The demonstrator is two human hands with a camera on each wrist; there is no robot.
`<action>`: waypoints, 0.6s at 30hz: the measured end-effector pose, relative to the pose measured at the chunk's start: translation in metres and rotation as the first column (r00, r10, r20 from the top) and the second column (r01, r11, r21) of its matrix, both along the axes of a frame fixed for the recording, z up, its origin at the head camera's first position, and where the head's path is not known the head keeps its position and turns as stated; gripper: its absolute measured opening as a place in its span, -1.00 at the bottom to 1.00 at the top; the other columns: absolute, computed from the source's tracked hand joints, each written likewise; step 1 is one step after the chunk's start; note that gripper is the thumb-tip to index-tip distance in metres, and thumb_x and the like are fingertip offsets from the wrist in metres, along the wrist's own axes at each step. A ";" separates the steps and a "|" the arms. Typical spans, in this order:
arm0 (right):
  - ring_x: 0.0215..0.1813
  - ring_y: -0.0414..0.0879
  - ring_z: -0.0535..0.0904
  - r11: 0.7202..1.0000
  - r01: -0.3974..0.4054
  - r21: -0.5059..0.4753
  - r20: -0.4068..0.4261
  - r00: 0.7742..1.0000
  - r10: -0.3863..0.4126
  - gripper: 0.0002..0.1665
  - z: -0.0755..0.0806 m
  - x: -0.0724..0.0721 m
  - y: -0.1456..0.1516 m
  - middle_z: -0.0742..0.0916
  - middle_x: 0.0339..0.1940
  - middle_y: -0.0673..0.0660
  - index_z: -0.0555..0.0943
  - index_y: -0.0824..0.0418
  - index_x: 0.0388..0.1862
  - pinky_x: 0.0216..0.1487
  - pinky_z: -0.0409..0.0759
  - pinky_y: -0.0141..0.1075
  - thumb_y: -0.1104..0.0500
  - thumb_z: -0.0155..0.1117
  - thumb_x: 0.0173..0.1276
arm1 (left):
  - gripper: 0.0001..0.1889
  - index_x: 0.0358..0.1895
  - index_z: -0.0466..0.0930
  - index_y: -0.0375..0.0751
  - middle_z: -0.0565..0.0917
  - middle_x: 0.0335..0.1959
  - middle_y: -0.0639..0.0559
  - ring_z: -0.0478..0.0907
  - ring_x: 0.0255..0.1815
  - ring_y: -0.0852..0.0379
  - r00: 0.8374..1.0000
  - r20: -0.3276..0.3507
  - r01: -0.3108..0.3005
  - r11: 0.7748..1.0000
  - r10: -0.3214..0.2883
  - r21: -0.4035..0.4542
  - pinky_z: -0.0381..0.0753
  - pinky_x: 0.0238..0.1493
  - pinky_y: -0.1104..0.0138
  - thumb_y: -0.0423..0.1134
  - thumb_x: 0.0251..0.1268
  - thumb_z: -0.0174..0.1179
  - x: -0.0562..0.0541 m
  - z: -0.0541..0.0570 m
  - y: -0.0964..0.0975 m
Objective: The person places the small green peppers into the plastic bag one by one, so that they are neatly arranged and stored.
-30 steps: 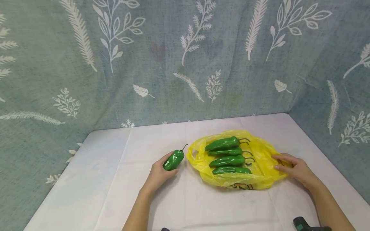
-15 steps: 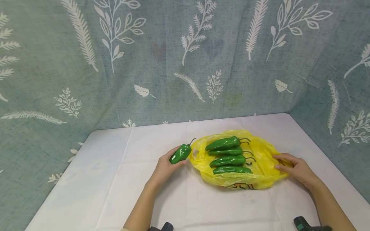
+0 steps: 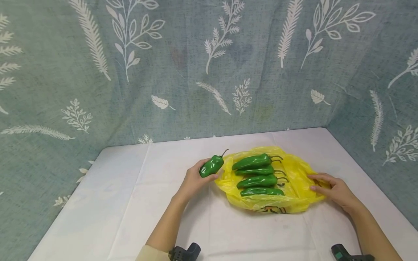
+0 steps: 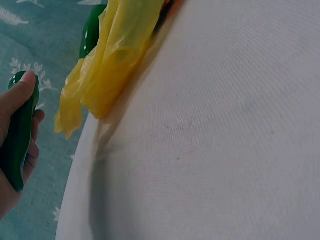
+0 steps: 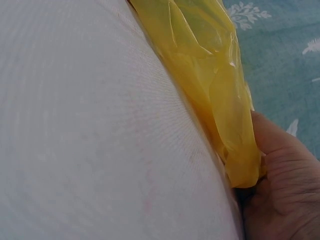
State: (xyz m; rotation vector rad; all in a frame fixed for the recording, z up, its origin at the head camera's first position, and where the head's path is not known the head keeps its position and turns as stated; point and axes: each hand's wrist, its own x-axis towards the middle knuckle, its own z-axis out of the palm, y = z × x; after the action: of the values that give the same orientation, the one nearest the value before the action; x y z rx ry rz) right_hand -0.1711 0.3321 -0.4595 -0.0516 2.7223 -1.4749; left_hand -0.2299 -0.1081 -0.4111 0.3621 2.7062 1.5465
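A glossy green pepper with a thin curved stem is gripped by my left hand, just left of the bag. The left wrist view shows the thumb along one side of this pepper and curled fingers on the other. The yellow plastic bag lies spread on the table, its mouth facing up. Several green peppers lie in it side by side, stems pointing right. My right hand pinches the bag's right end between thumb and fingers; in the right wrist view the bag partly hides its fingertips.
A white cloth covers the table. Behind and at both sides hangs a grey-green curtain with white leaf prints. Dark wrist devices show at the bottom of the head view, the left device below the left forearm.
My left hand has carried the pepper rightward and farther back, up to the bag's left edge, tilting it a little. The right hand and the peppers in the bag have stayed in place.
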 end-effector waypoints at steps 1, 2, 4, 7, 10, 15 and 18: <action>0.36 0.40 0.12 1.000 0.003 0.002 0.000 1.000 -0.003 -0.30 0.000 0.000 0.000 0.35 0.32 0.48 0.41 0.42 0.25 0.27 0.09 0.32 -0.02 0.28 0.30 | -0.39 0.22 0.46 -0.09 0.57 0.11 -0.08 0.50 0.05 -0.01 1.000 0.000 0.004 1.000 -0.004 0.002 0.54 0.05 0.09 -0.14 0.05 0.41 0.000 0.001 0.002; 0.36 0.39 0.13 1.000 0.005 0.002 -0.002 1.000 -0.005 -0.30 0.000 0.000 -0.001 0.36 0.32 0.48 0.42 0.42 0.25 0.27 0.10 0.32 -0.02 0.28 0.29 | -0.40 0.21 0.47 -0.10 0.58 0.09 -0.08 0.51 0.04 0.00 1.000 0.002 0.008 1.000 -0.008 0.002 0.54 0.05 0.09 -0.14 0.04 0.41 -0.001 0.002 0.003; 0.36 0.38 0.13 1.000 0.006 0.003 -0.005 1.000 -0.006 -0.30 0.000 -0.001 -0.001 0.37 0.31 0.48 0.42 0.41 0.24 0.27 0.10 0.31 -0.02 0.28 0.29 | -0.42 0.17 0.48 -0.14 0.60 0.05 -0.08 0.52 0.01 0.01 1.000 0.006 0.018 1.000 -0.018 -0.002 0.55 0.04 0.11 -0.14 0.02 0.42 -0.001 0.003 0.007; 0.36 0.39 0.13 1.000 0.009 0.007 -0.010 1.000 -0.009 -0.30 -0.001 0.000 0.000 0.37 0.30 0.48 0.43 0.42 0.24 0.27 0.11 0.31 -0.02 0.29 0.29 | -0.44 0.10 0.52 -0.15 0.62 -0.03 -0.06 0.52 -0.07 0.05 0.999 0.016 0.029 1.000 -0.029 -0.002 0.56 0.00 0.16 -0.12 -0.03 0.45 -0.002 0.005 0.012; 0.36 0.39 0.13 1.000 0.011 0.008 -0.015 1.000 -0.010 -0.31 -0.002 0.000 0.001 0.37 0.29 0.47 0.43 0.42 0.23 0.27 0.11 0.31 -0.02 0.29 0.28 | -0.44 0.07 0.53 -0.19 0.63 -0.06 -0.07 0.53 -0.11 0.06 0.999 0.010 0.042 0.999 -0.041 -0.009 0.57 -0.03 0.18 -0.10 -0.05 0.46 -0.003 0.006 0.019; 0.34 0.36 0.16 1.000 0.014 0.020 -0.021 1.000 -0.013 -0.33 -0.002 0.001 0.000 0.40 0.28 0.44 0.44 0.40 0.23 0.26 0.13 0.30 -0.02 0.28 0.29 | -0.41 0.11 0.51 -0.21 0.63 -0.02 -0.08 0.53 -0.08 0.05 0.998 0.010 0.062 0.998 -0.062 -0.030 0.57 0.00 0.18 -0.05 -0.01 0.44 -0.005 0.006 0.029; 0.34 0.38 0.16 1.000 0.006 0.012 -0.028 1.000 -0.006 -0.34 -0.002 0.000 -0.001 0.39 0.29 0.46 0.44 0.40 0.23 0.26 0.12 0.32 0.00 0.28 0.30 | -0.41 0.14 0.50 -0.21 0.62 0.00 -0.09 0.53 -0.06 0.04 0.997 0.005 0.073 0.997 -0.072 -0.035 0.57 0.00 0.17 -0.03 0.04 0.40 -0.005 0.006 0.034</action>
State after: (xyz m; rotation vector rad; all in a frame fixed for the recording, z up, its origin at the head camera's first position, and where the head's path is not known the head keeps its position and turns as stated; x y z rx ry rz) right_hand -0.1708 0.3312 -0.4617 -0.0640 2.7553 -1.4706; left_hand -0.2353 -0.0745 -0.4052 0.4506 2.6813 1.4777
